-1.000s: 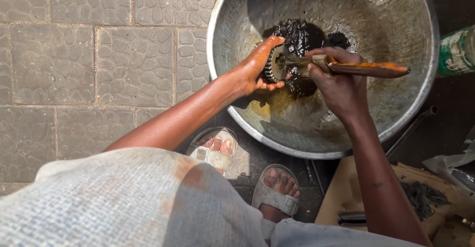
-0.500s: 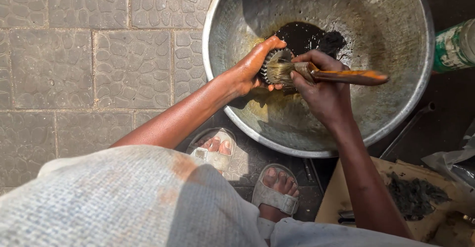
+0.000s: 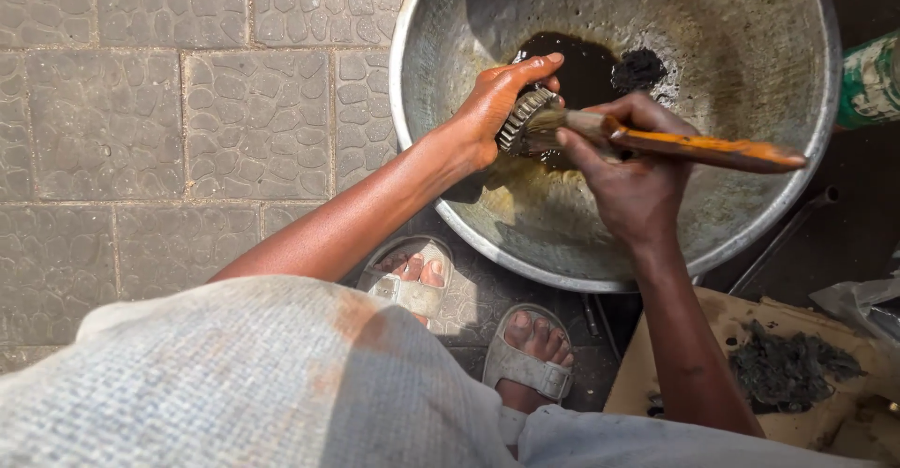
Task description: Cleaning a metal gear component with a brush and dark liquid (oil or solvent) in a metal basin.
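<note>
Grey paving point(image 3: 178, 121) fills the left. The left hand point(image 3: 487, 112) curls around a toothed gear point(image 3: 521, 117), holding it over the inside of a big metal basin point(image 3: 750, 65). Just right, the right hand point(image 3: 637, 173) is closed around a brush point(image 3: 684, 144) with an orange handle, bristles touching the gear. Dark liquid point(image 3: 581, 65) pools in the basin behind them. Cardboard point(image 3: 806, 374) lies at lower right.

Bright sunlight, hard shadows, sharp focus, slight edge distortion
</note>
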